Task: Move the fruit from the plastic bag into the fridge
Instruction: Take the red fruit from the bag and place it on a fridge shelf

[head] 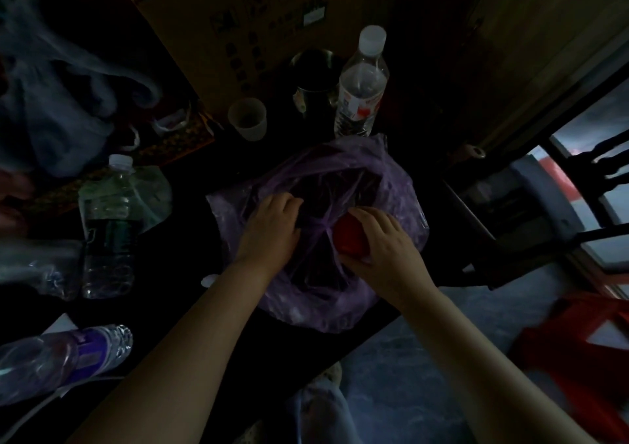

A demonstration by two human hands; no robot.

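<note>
Left hand [272,229] grips bag [391,185], right hand [384,249] fruit [349,237]; bottle [360,79] label unreadable

Very dim and underexposed, with pale daylight only at the right (edges smeared, wide-angle bending).

Two bare forearms are seen reaching forward from the bottom edge, drawn closer together toward the middle. The left hand [272,229] is held palm down, its fingers curled into a fold of the plastic bag [391,185]. The right hand [377,246], just beside it, is cupped palm down over a red fruit [347,239], fingers curled round it. Both wrists are kept nearly straight.
</note>
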